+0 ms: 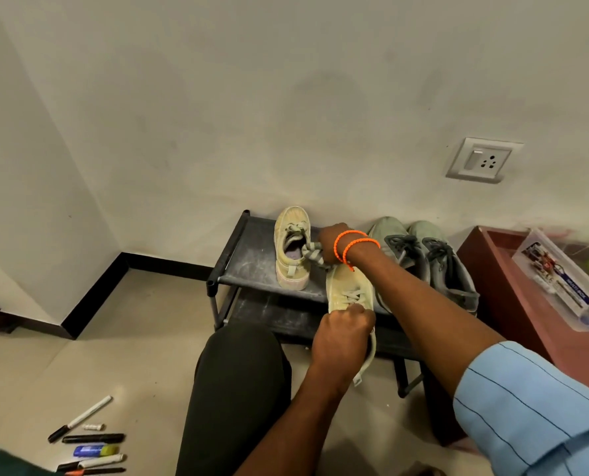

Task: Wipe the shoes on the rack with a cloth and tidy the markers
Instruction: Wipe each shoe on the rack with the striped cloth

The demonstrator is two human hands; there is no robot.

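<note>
Blue striped sleeve (pixel 540 407) fills the near corner, and from it the right hand (pixel 330 243) reaches across to the rack (pixel 248 266), fingers closed round a grey striped cloth (pixel 312 254) at the toe of a yellowish shoe (pixel 349 290). Her left hand (pixel 346 324) is fisted on that shoe's heel end, holding it tilted off the rack's front edge. Its mate (pixel 291 249) stands on the top shelf just beside, and a grey pair (pixel 427 259) sits to the right. Markers (pixel 90 441) lie scattered on the floor at the lower left, well apart from the rack.

To wipe this well, I'd say — keep the heel grip firm so the shoe can't twist, and draw the cloth from toe back along the upper, turning the shoe to reach the sides. That shelf is dusty too, so setting a clean shoe straight back would soil it again.
</note>
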